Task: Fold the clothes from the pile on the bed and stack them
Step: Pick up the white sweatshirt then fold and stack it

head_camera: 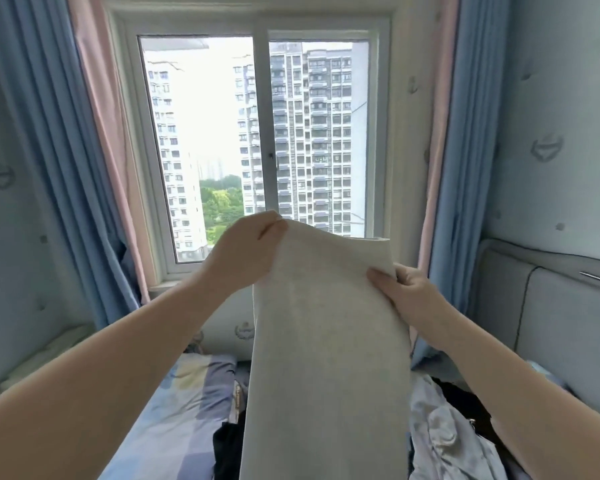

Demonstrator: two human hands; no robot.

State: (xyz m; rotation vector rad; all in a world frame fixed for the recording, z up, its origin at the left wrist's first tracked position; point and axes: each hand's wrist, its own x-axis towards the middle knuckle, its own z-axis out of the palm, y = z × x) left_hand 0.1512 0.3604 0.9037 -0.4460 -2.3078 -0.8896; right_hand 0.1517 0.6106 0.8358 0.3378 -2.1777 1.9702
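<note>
As I hold a pale grey garment (326, 341) up in front of the window (260, 140), my left hand (246, 247) pinches its upper left corner between thumb and curled fingers. My right hand (409, 292) grips its right edge a little lower, thumb pressed on the near face. Both arms are stretched forward, bare to the bottom of the frame. The cloth's top hem runs from the left hand across to a corner that stands just above the right hand. Below the hands the garment hangs straight down as one long, smooth panel. Its lower end passes out of the bottom of the view, so I cannot tell whether it touches anything. Under it lies the bed (173, 410), covered in blue, grey and pale yellow patches. The pile (433, 403) of unfolded clothes rests on the bed behind the hanging panel. A black piece (227, 448) shows to the panel's left and a crumpled white-blue piece (444, 445) to its right, with more black cloth beside my right forearm. A grey padded headboard (551, 327) stands at the right. Blue curtains (38, 150) with pink edges frame the window on both sides, flanked by pale blue quilted walls (568, 116). Through the glass, white and grey tower blocks (319, 133) rise above a patch of green trees (222, 202).
</note>
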